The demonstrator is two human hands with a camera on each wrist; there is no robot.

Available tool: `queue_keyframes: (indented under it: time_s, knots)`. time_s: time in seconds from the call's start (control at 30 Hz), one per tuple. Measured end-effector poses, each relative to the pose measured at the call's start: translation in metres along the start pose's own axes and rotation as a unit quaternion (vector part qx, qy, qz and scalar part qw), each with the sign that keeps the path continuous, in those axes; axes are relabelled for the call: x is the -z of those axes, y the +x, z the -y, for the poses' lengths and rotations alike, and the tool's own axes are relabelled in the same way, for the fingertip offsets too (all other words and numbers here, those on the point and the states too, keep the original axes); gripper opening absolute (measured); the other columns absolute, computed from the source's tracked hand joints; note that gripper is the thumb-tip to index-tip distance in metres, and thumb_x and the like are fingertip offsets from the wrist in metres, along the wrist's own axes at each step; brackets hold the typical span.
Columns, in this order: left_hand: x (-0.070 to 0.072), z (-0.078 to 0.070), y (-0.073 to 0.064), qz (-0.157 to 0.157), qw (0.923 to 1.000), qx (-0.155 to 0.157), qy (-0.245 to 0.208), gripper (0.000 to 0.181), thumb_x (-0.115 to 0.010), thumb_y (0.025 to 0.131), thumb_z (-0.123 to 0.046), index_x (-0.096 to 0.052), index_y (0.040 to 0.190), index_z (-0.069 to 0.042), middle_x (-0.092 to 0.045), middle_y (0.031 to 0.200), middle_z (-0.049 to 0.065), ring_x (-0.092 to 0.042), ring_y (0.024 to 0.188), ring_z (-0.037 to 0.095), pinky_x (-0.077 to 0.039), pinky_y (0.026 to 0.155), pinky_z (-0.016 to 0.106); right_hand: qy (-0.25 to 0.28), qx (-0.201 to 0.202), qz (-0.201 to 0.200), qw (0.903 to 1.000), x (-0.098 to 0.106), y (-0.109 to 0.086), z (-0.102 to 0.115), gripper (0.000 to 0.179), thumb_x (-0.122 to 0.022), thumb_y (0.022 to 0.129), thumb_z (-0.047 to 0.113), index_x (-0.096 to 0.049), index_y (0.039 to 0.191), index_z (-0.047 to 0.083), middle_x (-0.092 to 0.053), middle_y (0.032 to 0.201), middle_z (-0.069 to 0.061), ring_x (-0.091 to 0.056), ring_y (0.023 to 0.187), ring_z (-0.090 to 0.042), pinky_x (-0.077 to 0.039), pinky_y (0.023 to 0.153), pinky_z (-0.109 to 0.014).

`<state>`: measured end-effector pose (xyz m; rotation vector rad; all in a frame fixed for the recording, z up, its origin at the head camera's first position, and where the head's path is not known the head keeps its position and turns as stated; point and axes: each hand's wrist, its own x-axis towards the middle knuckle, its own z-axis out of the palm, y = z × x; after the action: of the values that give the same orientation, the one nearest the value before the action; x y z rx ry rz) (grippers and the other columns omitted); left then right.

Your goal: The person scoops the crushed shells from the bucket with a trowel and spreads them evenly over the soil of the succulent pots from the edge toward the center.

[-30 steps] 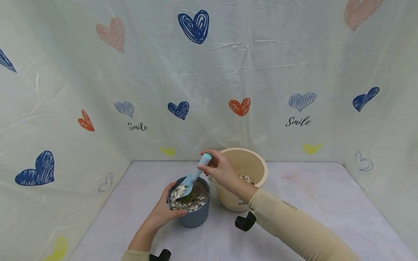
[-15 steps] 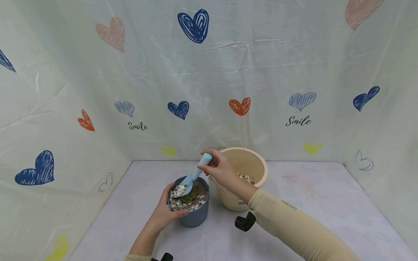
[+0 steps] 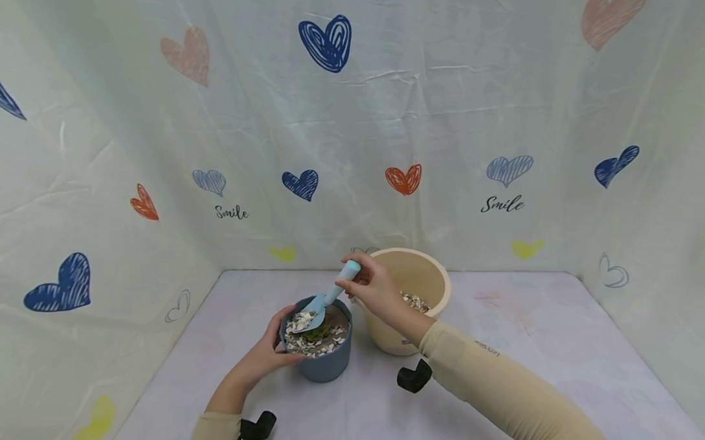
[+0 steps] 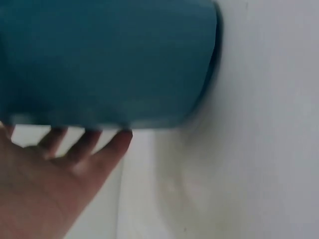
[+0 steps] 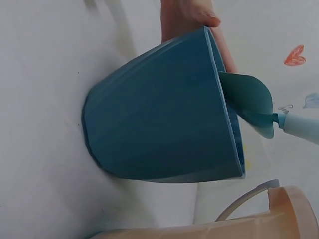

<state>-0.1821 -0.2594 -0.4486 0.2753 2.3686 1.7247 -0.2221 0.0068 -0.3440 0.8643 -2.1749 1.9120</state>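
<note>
a curtained booth, with heart-printed sheeting point(image 3: 349, 129) on three sides of a table point(image 3: 370, 394)

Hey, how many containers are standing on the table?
2: the blue pot, with the left hand against its side, and the beige bucket, right of it and slightly farther back. Anything small behind the bucket would be hidden.

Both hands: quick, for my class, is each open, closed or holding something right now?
Left hand: holding the blue flowerpot.
Right hand: holding the light-blue hand trowel.

"Smile" point(image 3: 502, 204) stands twice on the backdrop point(image 3: 361, 129), unreadable lettering point(image 3: 488, 348) on one sleeve point(image 3: 504, 386).
</note>
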Motion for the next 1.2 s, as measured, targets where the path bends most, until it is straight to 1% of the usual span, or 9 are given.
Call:
queue_keyframes:
  time_s: [0.07, 0.13, 0.23, 0.33, 0.43, 0.63, 0.8, 0.97, 1.2]
  knots:
    - [0.006, 0.002, 0.002, 0.029, 0.9995, -0.014, -0.001, 0.103, -0.08, 0.08, -0.016, -0.01, 0.155, -0.018, -0.001, 0.158, 0.023, -0.003, 0.142, 0.051, -0.016, 0.107, 0.068, 0.004, -0.002, 0.0, 1.0, 0.0, 0.0, 0.0, 0.036, -0.07, 0.087, -0.003, -0.057, 0.121, -0.004, -0.065, 0.083, -0.011, -0.064, 0.069, -0.033, -0.053, 0.065, -0.056]
    - [0.013, 0.004, 0.006, 0.06, 0.9978, -0.03, -0.004, 0.104, -0.08, 0.08, -0.015, -0.009, 0.156, -0.017, -0.002, 0.158, 0.023, -0.005, 0.141, 0.05, -0.018, 0.106, 0.068, 0.002, 0.0, 0.0, 1.0, 0.0, -0.001, -0.001, 0.036, -0.07, 0.087, -0.004, -0.057, 0.121, -0.005, -0.065, 0.083, -0.012, -0.064, 0.069, -0.034, -0.054, 0.064, -0.053]
    - [0.022, 0.007, 0.013, 0.101, 0.9937, -0.047, -0.009, 0.105, -0.081, 0.079, -0.017, -0.009, 0.156, -0.018, -0.003, 0.157, 0.021, -0.005, 0.142, 0.046, -0.019, 0.105, 0.068, -0.004, 0.006, -0.004, 1.0, -0.001, 0.002, -0.013, 0.037, -0.071, 0.086, -0.003, -0.058, 0.121, -0.004, -0.065, 0.082, -0.013, -0.063, 0.068, -0.033, -0.055, 0.06, -0.04]
    - [0.03, 0.009, 0.021, 0.141, 0.9882, -0.059, -0.012, 0.105, -0.082, 0.079, -0.02, -0.01, 0.156, -0.021, -0.003, 0.158, 0.018, -0.004, 0.142, 0.042, -0.02, 0.104, 0.068, -0.01, 0.011, -0.008, 0.9999, -0.001, 0.004, -0.027, 0.037, -0.071, 0.086, -0.003, -0.058, 0.121, -0.002, -0.065, 0.083, -0.013, -0.063, 0.066, -0.028, -0.053, 0.057, -0.029]
    - [0.037, 0.009, 0.03, 0.176, 0.9821, -0.067, -0.013, 0.105, -0.082, 0.078, -0.022, -0.011, 0.156, -0.022, -0.005, 0.157, 0.017, -0.007, 0.14, 0.04, -0.022, 0.104, 0.064, -0.004, 0.006, -0.008, 0.9999, 0.0, 0.005, -0.035, 0.038, -0.072, 0.086, 0.001, -0.059, 0.121, 0.002, -0.065, 0.084, -0.011, -0.064, 0.066, -0.024, -0.054, 0.058, -0.031]
    - [0.047, 0.005, 0.047, 0.231, 0.9689, -0.087, -0.007, 0.106, -0.083, 0.077, -0.022, -0.013, 0.156, -0.019, -0.016, 0.154, 0.017, -0.02, 0.136, 0.038, -0.028, 0.103, 0.052, 0.015, -0.004, -0.003, 0.9999, -0.001, 0.004, -0.036, 0.039, -0.073, 0.086, 0.005, -0.058, 0.123, 0.004, -0.066, 0.086, -0.011, -0.065, 0.07, -0.027, -0.056, 0.06, -0.037]
    - [0.053, 0.004, 0.055, 0.262, 0.9606, -0.092, 0.007, 0.108, -0.085, 0.074, -0.019, -0.014, 0.156, -0.016, -0.022, 0.151, 0.014, -0.027, 0.132, 0.031, -0.032, 0.102, 0.046, 0.011, -0.004, 0.003, 0.9999, -0.004, 0.003, -0.036, 0.038, -0.073, 0.087, 0.007, -0.059, 0.122, 0.005, -0.066, 0.086, -0.009, -0.064, 0.067, -0.019, -0.055, 0.059, -0.032]
    - [0.055, 0.001, 0.059, 0.287, 0.9542, -0.084, -0.009, 0.106, -0.085, 0.075, -0.016, -0.016, 0.155, -0.014, -0.024, 0.148, 0.016, -0.03, 0.13, 0.031, -0.036, 0.101, 0.042, 0.003, -0.008, 0.002, 1.0, -0.005, 0.003, -0.037, 0.038, -0.073, 0.088, 0.009, -0.058, 0.123, 0.007, -0.065, 0.086, -0.007, -0.063, 0.066, -0.016, -0.055, 0.06, -0.031]
    - [0.051, -0.002, 0.059, 0.274, 0.9594, -0.063, -0.016, 0.103, -0.084, 0.075, -0.016, -0.019, 0.154, -0.017, -0.022, 0.148, 0.02, -0.031, 0.128, 0.031, -0.036, 0.1, 0.043, -0.011, -0.005, -0.005, 0.9999, -0.002, 0.003, -0.036, 0.038, -0.073, 0.087, 0.01, -0.059, 0.123, 0.008, -0.066, 0.087, -0.007, -0.064, 0.068, -0.018, -0.055, 0.06, -0.031]
